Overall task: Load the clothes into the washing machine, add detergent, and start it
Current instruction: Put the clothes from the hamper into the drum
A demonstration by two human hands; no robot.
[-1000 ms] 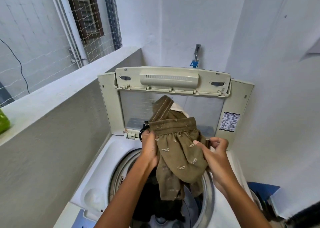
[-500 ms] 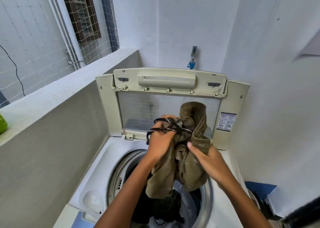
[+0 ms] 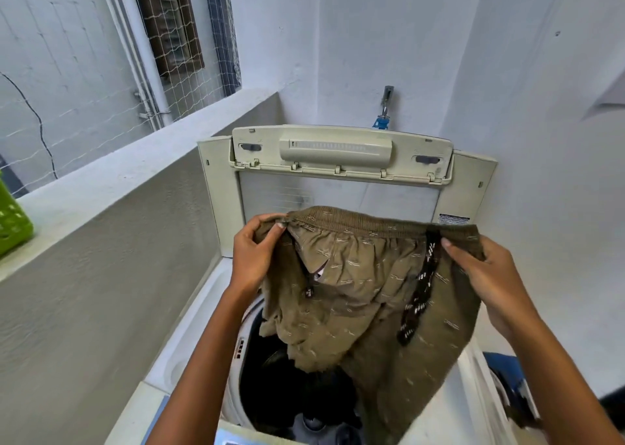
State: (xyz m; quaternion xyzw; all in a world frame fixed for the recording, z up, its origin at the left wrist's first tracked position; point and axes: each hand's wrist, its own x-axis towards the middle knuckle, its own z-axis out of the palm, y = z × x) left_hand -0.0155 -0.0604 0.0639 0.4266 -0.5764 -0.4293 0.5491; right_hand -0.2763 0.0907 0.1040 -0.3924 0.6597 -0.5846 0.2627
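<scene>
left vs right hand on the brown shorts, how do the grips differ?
The left hand pinches the very end of the waistband of the brown shorts, fingers curled over its top edge; the right hand holds the other end, thumb lying on the front of the cloth. The black drawstring hangs right beside the right hand's thumb, well away from the left hand. Shared: each grip is on the waistband, holding the shorts spread above the washing machine's drum.

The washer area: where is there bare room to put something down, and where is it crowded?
Bare patches: the grey ledge between the green basket and the back wall, and the washer's white top left of the drum. Crowded: the drum opening, with dark clothes inside and the brown shorts hanging from the left hand and right hand.
</scene>
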